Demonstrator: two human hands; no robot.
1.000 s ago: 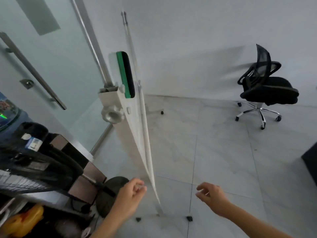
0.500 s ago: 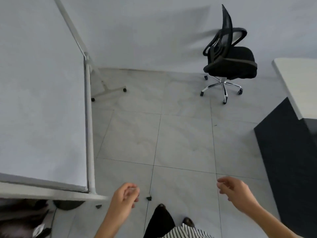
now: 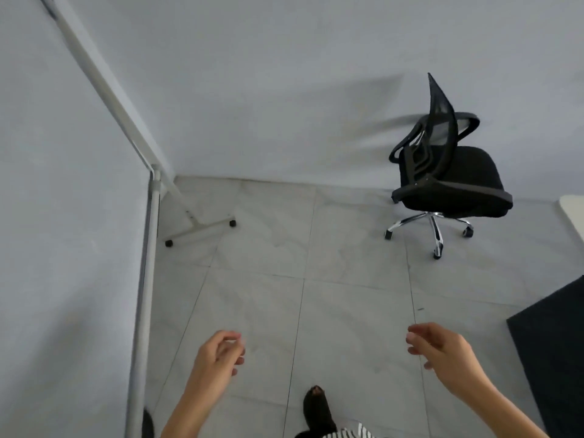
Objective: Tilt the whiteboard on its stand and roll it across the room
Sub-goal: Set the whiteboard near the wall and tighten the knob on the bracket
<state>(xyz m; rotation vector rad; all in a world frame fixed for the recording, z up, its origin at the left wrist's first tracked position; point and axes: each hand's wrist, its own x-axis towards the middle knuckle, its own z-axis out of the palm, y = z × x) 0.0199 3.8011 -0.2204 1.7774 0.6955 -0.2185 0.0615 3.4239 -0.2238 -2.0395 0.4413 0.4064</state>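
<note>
The whiteboard [image 3: 69, 235] fills the left side of the view, its pale face turned toward me and its metal frame edge [image 3: 146, 279] running down beside my left arm. Its far stand leg with a wheeled foot [image 3: 199, 230] rests on the tiled floor by the wall. My left hand [image 3: 218, 358] hovers just right of the frame edge, fingers loosely curled, holding nothing and not touching the board. Further right, my right hand [image 3: 442, 355] is also empty with its fingers apart.
A black mesh office chair [image 3: 442, 178] on castors stands by the back wall at right. A dark desk side [image 3: 556, 349] and a pale tabletop corner [image 3: 573, 213] sit at the right edge. Grey floor tiles [image 3: 316, 279] lie between. My foot [image 3: 316, 409] shows below.
The view has swung right and then in closer: the board went from edge-on to face-on at my left. Both hands stayed empty, and they now sit wider apart.
</note>
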